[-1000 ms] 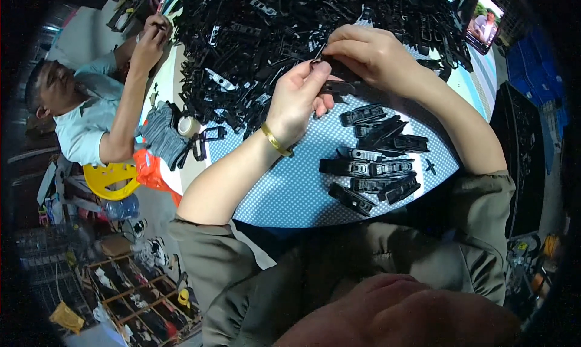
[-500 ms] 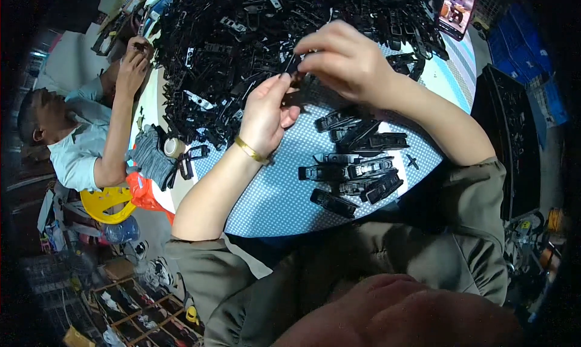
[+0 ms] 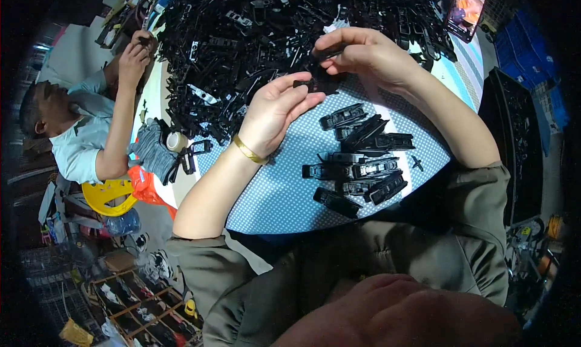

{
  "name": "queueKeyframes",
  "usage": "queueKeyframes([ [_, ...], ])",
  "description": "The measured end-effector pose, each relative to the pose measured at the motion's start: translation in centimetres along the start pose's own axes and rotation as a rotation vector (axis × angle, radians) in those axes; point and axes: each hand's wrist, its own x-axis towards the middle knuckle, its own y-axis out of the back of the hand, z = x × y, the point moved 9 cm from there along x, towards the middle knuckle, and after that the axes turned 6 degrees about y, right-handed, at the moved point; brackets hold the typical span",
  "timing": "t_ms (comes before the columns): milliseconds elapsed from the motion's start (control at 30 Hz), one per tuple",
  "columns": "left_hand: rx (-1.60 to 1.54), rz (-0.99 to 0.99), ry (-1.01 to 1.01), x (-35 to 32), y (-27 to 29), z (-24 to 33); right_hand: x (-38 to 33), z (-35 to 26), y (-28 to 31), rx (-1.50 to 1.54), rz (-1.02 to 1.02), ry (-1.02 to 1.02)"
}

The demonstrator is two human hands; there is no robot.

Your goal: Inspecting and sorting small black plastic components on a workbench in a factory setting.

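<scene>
My left hand [image 3: 269, 112], with a gold band at its wrist, pinches a small black plastic part [image 3: 301, 84] between thumb and forefinger. Its other fingers stretch out below. Just to the right, my right hand [image 3: 369, 58] is closed on a thin black piece [image 3: 331, 53], whose exact kind is too dark to make out. The two hands are close but apart, at the near edge of a big heap of black plastic parts [image 3: 221, 62]. Nearer my body, several assembled black clip-like pieces [image 3: 375, 167] lie grouped on the dotted blue-white cloth [image 3: 272, 193].
A phone [image 3: 465, 13] stands upright at the far right. On the left sit a grey striped cloth [image 3: 152, 152] and a roll of tape [image 3: 176, 142]. A co-worker [image 3: 85, 129] handles something dark at the table's left edge. A small black cross-shaped part [image 3: 417, 162] lies right of the grouped pieces.
My right hand has shifted right and away from the left hand, with a black piece in its fingers. My left hand's lower fingers have straightened outward. The view has shifted slightly.
</scene>
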Motion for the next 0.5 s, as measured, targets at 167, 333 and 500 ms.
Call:
queueKeyframes([
  [167,-0.035,0.055,-0.006,-0.4,0.0,0.1,-0.8,-0.3,-1.5,-0.139,-0.026,-0.034],
  [333,-0.095,0.067,-0.039,-0.3,0.2,0.2,-1.2,-3.2,-2.8,-0.618,-0.1,0.383],
  [500,-0.129,0.067,-0.058,-0.3,0.6,0.2,-1.6,-4.0,-3.8,-0.866,-0.128,0.591],
])
